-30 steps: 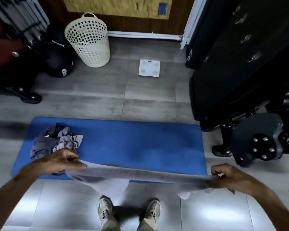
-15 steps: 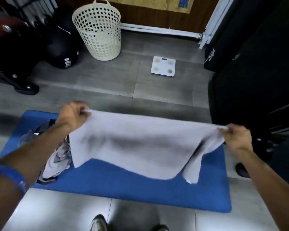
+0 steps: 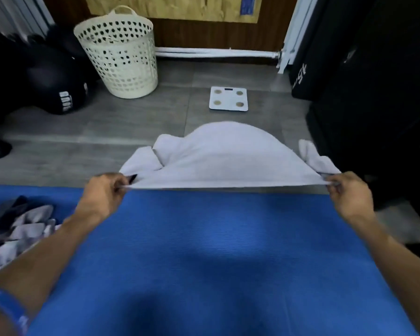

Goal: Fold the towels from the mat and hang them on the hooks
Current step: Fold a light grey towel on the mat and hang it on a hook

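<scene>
While the fingers [image 3: 125,181] of the left hand [image 3: 104,194] pinch one near corner of the white towel [image 3: 223,158] and the fingers [image 3: 335,184] of the right hand [image 3: 349,192] pinch the other, both hands are closed on the cloth and its near edge is pulled into a straight, tight line between them. Beyond this edge the towel billows up and away, above the grey floor [image 3: 136,122] at the far side of the blue mat [image 3: 204,251], so only the two corners seem to be under control. The far corners look untidy: at the left one flap is doubled over, and at the right a loose end stands up. I judge that if the towel comes down like this, these parts can land folded under, and the fold made after it would be crooked and need to be redone. The grip is also small, only fingertips on a thin hem, so a strong shake could pull one corner free and the towel would drop partly on the floor and not on the mat. A pile of crumpled towels [image 3: 15,229] lies on the left end of the mat, near the left forearm; spreading too far to the left could lay the white towel over it. No hooks are in view.
</scene>
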Tool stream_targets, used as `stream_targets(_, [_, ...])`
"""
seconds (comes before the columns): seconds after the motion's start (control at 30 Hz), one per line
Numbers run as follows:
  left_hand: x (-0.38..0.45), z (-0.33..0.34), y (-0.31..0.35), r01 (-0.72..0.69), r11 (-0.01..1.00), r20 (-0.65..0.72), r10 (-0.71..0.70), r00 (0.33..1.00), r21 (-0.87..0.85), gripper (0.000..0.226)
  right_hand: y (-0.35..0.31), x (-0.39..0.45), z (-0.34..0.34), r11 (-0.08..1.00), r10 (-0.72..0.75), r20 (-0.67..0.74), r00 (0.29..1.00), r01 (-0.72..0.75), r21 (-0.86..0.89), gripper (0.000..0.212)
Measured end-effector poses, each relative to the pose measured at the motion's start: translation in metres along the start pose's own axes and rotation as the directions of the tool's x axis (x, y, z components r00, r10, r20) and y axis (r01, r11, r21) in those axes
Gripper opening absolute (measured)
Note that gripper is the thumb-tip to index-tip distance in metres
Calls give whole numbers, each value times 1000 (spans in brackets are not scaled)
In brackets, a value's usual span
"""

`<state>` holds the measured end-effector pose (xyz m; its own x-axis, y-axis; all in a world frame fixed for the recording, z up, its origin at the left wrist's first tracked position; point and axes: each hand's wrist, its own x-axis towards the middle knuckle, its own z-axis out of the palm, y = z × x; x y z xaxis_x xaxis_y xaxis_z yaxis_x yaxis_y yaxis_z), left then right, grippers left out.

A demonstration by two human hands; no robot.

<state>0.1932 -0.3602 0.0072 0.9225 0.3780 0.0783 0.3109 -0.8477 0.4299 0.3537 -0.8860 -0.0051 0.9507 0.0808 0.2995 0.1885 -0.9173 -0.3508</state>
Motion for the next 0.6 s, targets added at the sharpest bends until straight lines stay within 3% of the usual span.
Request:
stream_targets(0.13, [-57, 124, -40, -16, 994, 96, 6, 995, 109, 9, 63, -75, 98, 998, -14, 120, 993, 22, -64, 22])
stream_targets(0.3, [-129, 227, -78, 13, 946, 316, -121, 941, 324, 11, 117, -162, 174, 968, 126, 346, 930, -40, -246, 24])
stream_targets(0.43, [-166, 258, -88, -63, 882, 418, -157, 895, 467, 22, 121, -200, 193, 923, 146, 510, 848, 68, -379, 33])
stream_targets(0.6, [-196, 269, -91, -149, 771, 484, -227, 845, 620, 26, 121, -228, 196, 822, 210, 615, 760, 204, -532, 44])
